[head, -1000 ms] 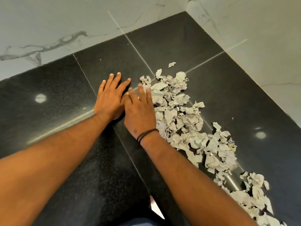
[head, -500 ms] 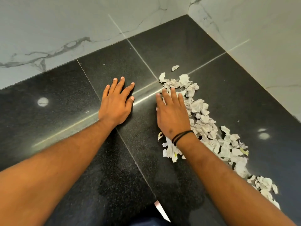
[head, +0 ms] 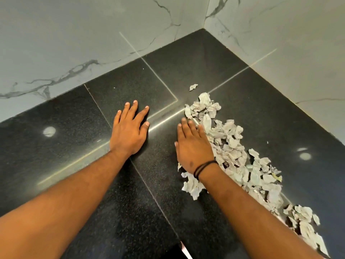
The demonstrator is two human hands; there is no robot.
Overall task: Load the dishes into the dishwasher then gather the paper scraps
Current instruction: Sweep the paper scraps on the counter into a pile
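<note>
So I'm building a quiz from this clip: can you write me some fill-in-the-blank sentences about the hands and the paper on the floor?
1. The left hand lies flat on the dark ____ tiles.
2. The right hand rests against the pile of paper ____.
3. A black ____ circles the right wrist.
4. One lone scrap lies apart from the pile, nearer the ____ of the walls.

Missing words: floor; scraps; band; corner

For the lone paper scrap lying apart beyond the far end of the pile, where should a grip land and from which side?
Probably from above, pinching the lone scrap across its raised, crumpled middle. It lies small and low on the dark floor, apart from the pile, so nothing crowds a pinch from above. The right hand, flat by the pile, is nearer than the left hand.
</note>
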